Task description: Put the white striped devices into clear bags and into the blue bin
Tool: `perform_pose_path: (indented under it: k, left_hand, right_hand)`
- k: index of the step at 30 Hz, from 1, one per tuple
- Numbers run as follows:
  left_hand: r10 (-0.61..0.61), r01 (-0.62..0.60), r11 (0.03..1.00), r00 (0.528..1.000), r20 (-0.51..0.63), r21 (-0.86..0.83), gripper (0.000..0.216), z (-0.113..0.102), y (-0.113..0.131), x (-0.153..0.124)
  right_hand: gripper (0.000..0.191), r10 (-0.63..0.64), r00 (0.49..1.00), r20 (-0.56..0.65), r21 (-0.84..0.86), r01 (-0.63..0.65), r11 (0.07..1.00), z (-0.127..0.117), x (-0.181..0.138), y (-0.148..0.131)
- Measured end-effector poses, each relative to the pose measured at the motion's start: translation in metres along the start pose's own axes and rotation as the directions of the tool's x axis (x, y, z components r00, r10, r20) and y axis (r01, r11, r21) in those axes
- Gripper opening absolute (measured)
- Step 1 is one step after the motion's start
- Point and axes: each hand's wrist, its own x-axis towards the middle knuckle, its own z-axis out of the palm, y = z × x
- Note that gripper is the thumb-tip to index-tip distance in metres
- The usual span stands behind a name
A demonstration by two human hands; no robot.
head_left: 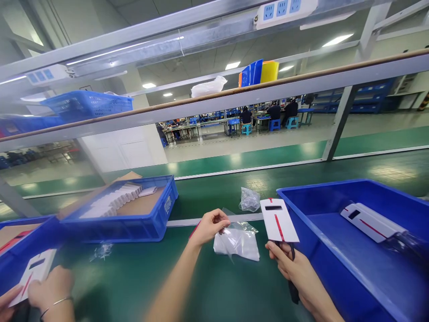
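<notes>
White, with a red stripe and a dark window, the sleeve point(285, 221) is up in front of us, just beside the left wall of the deep blue bin point(338, 264). Our right hand point(300, 270) has its fingers closed on the lower end, where a black part point(293, 291) hangs down. Our left hand point(208, 229) is at the clear bags point(241, 247) on the green bench point(223, 288), fingers curled nearly together; we cannot tell whether they pinch one. Beyond lies crumpled clear plastic point(250, 200). In the bin we see a similar wrapped sleeve point(372, 221); at far left, a co-worker's hands point(55, 286) hold another one point(43, 261).
</notes>
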Motion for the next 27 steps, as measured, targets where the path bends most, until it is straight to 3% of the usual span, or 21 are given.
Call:
perform_pose_path:
  k: [6,9,14,20,27]
  left_hand:
    - [-0.046,0.049,0.997,0.998,0.052,-0.063,0.033,0.004,0.018,-0.013]
    - [-0.058,0.063,0.995,0.996,0.065,-0.074,0.030,0.011,0.021,-0.021]
    - [-0.080,0.086,0.990,0.995,0.060,-0.110,0.031,0.022,0.025,-0.042]
    - [-0.109,0.105,0.980,0.994,-0.013,-0.170,0.035,0.035,0.034,-0.063]
    - [-0.127,0.108,0.973,0.988,-0.085,-0.202,0.038,0.045,0.032,-0.075]
  right_hand:
    - [0.058,-0.065,0.997,0.028,-0.039,0.066,0.997,0.018,0.020,-0.014]
    - [0.053,-0.093,0.991,0.095,-0.069,0.100,0.993,0.024,0.022,-0.020]
    - [0.044,-0.115,0.967,0.227,-0.129,0.147,0.981,0.026,0.009,-0.020]
    - [0.042,-0.122,0.946,0.300,-0.170,0.178,0.969,0.023,-0.012,-0.019]
    - [0.043,-0.109,0.951,0.289,-0.181,0.166,0.969,0.018,-0.026,-0.028]
